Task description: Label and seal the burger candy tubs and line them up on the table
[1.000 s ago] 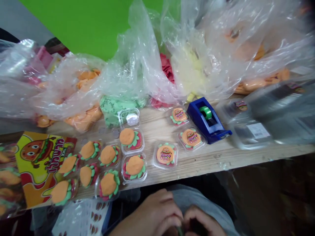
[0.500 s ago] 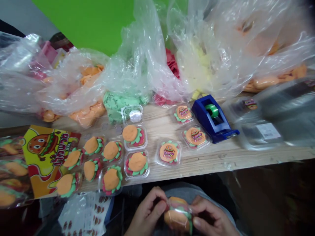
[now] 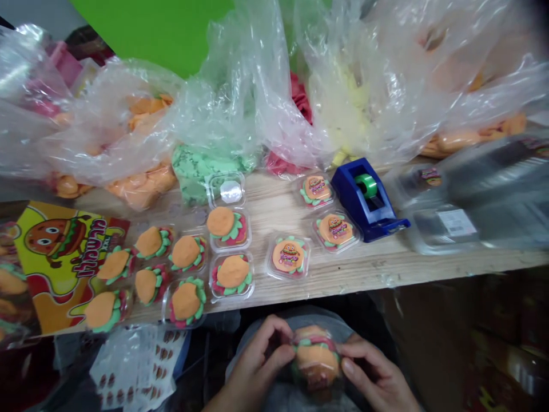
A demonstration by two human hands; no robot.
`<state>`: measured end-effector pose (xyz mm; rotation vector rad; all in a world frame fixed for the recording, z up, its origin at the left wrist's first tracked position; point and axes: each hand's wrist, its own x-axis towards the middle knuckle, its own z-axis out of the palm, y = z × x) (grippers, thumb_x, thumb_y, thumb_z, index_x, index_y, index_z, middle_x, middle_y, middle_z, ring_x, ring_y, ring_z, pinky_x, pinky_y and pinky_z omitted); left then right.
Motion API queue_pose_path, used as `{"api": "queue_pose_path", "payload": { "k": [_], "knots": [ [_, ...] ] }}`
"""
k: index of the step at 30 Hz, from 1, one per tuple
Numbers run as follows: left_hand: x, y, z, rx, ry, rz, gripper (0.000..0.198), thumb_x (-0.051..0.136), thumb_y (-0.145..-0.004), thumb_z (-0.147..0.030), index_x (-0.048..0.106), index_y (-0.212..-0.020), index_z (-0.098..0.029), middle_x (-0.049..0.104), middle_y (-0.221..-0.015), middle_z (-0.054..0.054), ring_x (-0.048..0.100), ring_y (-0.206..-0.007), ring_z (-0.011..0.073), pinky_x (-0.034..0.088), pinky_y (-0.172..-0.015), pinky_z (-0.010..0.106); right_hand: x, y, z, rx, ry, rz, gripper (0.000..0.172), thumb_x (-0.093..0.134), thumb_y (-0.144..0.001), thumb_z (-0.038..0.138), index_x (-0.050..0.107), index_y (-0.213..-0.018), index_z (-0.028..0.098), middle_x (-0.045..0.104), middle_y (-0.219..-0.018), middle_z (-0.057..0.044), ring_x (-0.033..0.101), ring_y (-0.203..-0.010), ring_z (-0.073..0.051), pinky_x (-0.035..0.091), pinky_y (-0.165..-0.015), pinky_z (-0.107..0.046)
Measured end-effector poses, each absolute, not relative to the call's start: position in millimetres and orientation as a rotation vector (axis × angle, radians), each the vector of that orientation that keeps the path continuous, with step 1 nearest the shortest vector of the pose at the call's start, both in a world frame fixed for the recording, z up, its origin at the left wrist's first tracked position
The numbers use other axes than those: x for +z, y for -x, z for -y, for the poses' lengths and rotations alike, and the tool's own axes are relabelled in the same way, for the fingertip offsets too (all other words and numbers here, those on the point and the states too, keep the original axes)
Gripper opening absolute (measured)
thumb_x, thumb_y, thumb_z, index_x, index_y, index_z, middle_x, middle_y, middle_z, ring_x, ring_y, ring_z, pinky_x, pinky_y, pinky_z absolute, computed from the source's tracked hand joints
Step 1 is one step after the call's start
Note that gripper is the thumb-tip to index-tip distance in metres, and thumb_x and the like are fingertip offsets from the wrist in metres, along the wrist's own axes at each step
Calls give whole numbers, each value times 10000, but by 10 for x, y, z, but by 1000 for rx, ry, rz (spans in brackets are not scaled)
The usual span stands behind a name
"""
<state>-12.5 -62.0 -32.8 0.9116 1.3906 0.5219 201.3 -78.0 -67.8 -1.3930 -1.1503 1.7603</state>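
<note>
Below the table's front edge, a burger-shaped sweet in a clear plastic box (image 3: 316,357) is held up between both hands. My left hand (image 3: 268,357) grips its left side between thumb and fingers. On its right side, my right hand (image 3: 371,369) pinches the edge. Its orange bun, green leaf layer and pink layer show through the plastic, slightly blurred. Nearest on the table are boxed burgers with round labels, one (image 3: 289,256) at the front and another (image 3: 335,230) behind it. To their left stand several unlabelled burgers (image 3: 233,273), one box having its lid (image 3: 227,190) raised.
A blue tape dispenser (image 3: 369,200) with green tape stands right of the labelled boxes. Large clear bags (image 3: 231,103) of coloured pieces line the back. Clear plastic trays (image 3: 454,229) lie right, a printed display box (image 3: 64,257) left. Sticker sheets (image 3: 137,366) hang below the table edge.
The view has shifted slightly, so the table items appear a little further left and up. The boxed burger has been tilted in my hands, and both hands still hold it.
</note>
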Motion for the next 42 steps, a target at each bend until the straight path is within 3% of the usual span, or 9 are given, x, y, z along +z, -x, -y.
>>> {"api": "queue_pose_path", "payload": {
  "k": [7,12,19,24,29,32,38,42],
  "knots": [
    [-168,149,453,513,-1113,-1396,219,376,-886,-319,478,-740,-192,463,-722,-12,448,-688,128,362,-644,221,-768,-1867,862,1742,1272,997,8,653,-769,270,646,-767,272,593,-696,31,569,-663,-113,466,-625,-175],
    [-106,158,290,315,-1328,-1236,220,400,-895,-260,538,-741,-185,525,-758,-2,494,-729,123,368,-684,211,-602,-1828,709,1774,1317,1176,119,640,-775,319,700,-869,276,612,-706,6,572,-662,-136,463,-642,-214],
    [-272,80,435,619,-1051,-1460,195,443,-858,-318,525,-980,-189,554,-839,17,533,-799,153,422,-711,236,-528,-1872,579,1776,1478,795,150,632,-777,380,692,-851,264,631,-788,-5,582,-740,-146,470,-669,-211],
    [-154,227,333,568,-1044,-1465,180,423,-880,-313,555,-914,-196,584,-866,14,541,-825,146,415,-751,230,-552,-1729,631,1781,1405,745,146,671,-745,368,640,-722,227,578,-673,24,544,-645,-111,444,-622,-174],
    [-131,281,219,382,-1229,-1282,141,453,-872,-268,566,-837,-189,560,-833,6,516,-800,136,392,-739,226,-533,-1710,537,1833,1394,1014,192,626,-777,387,684,-904,254,601,-784,-11,572,-761,-152,453,-698,-226],
    [-196,235,281,379,-1125,-1325,85,465,-843,-258,500,-813,-187,507,-761,-16,472,-724,126,378,-659,214,-513,-1763,478,1846,1407,1223,214,605,-786,401,716,-854,231,600,-753,-31,575,-730,-166,454,-672,-250],
    [-348,182,513,345,-1211,-1378,226,394,-863,-350,445,-707,-194,450,-656,-26,427,-626,121,339,-582,221,-575,-1770,598,1839,1457,1124,242,605,-775,436,713,-732,222,585,-682,-13,557,-676,-153,435,-653,-245],
    [-339,133,472,485,-1180,-1421,286,373,-881,-390,483,-707,-192,494,-667,-7,463,-627,129,378,-592,222,-545,-1758,566,1854,1414,1086,216,612,-781,407,706,-731,219,570,-685,-9,538,-680,-146,426,-656,-238]
  ]
}}
